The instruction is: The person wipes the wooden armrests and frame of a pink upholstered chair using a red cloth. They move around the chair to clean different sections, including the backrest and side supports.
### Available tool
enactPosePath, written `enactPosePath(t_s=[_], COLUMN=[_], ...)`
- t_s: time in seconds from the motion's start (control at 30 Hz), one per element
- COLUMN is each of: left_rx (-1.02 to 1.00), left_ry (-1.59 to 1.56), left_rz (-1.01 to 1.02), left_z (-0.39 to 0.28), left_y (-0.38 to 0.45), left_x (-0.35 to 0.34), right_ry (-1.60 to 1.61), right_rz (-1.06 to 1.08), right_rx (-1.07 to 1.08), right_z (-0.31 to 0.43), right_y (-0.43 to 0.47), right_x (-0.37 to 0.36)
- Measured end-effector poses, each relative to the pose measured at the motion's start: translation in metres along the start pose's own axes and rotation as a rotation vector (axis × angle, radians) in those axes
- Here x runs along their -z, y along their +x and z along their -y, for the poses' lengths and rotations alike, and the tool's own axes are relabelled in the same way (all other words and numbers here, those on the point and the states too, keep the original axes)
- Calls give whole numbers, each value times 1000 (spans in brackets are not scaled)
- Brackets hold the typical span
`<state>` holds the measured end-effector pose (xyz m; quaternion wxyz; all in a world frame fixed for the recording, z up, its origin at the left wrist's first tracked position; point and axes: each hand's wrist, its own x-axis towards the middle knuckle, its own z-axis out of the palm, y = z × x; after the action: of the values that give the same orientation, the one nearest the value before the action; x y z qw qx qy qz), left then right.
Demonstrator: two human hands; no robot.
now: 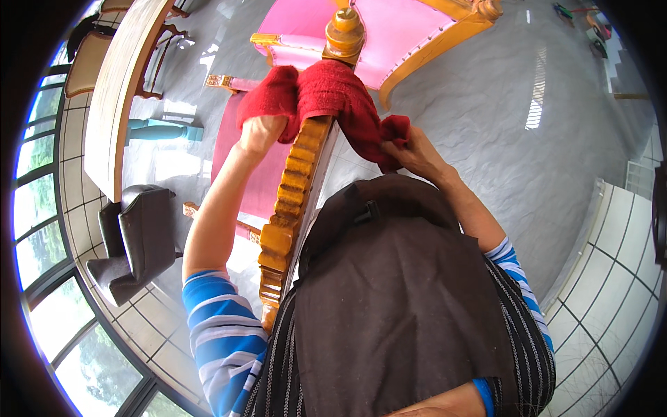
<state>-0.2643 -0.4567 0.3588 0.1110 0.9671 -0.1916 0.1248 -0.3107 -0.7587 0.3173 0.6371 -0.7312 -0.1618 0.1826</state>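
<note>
A red terry towel [325,86] lies draped over the carved golden-brown wooden top rail [292,193] of a chair, just below its turned finial [345,34]. My left hand [264,134] grips the towel's bunched end on the left side of the rail, its fingers mostly hidden by the cloth. On the right side, my right hand [417,152] pinches the other end, which hangs down from the rail. The chair's dark pink seat [247,177] and carved armrests show to the left of the rail.
Beyond the finial stands another chair with pink upholstery [411,36] and a wooden frame. At left are a pale wooden tabletop [112,99], a turquoise leg [164,130] and a dark leather armchair [143,234]. Windows [39,203] line the left side. A tiled surface [609,271] is at right.
</note>
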Motion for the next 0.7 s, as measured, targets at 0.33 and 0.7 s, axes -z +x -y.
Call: enactPosePath(t_s=[0.33,0.7], left_rx=[288,-63], left_ry=[-127,-339], left_rz=[101,11], left_z=[-8,-35], left_y=[-65,-4], left_x=[47,73], right_ry=[-8,-32], right_rz=[89,-58], right_rx=[23,-198], right_z=[31,-11], right_y=[-17,-69], right_x=[-11,19])
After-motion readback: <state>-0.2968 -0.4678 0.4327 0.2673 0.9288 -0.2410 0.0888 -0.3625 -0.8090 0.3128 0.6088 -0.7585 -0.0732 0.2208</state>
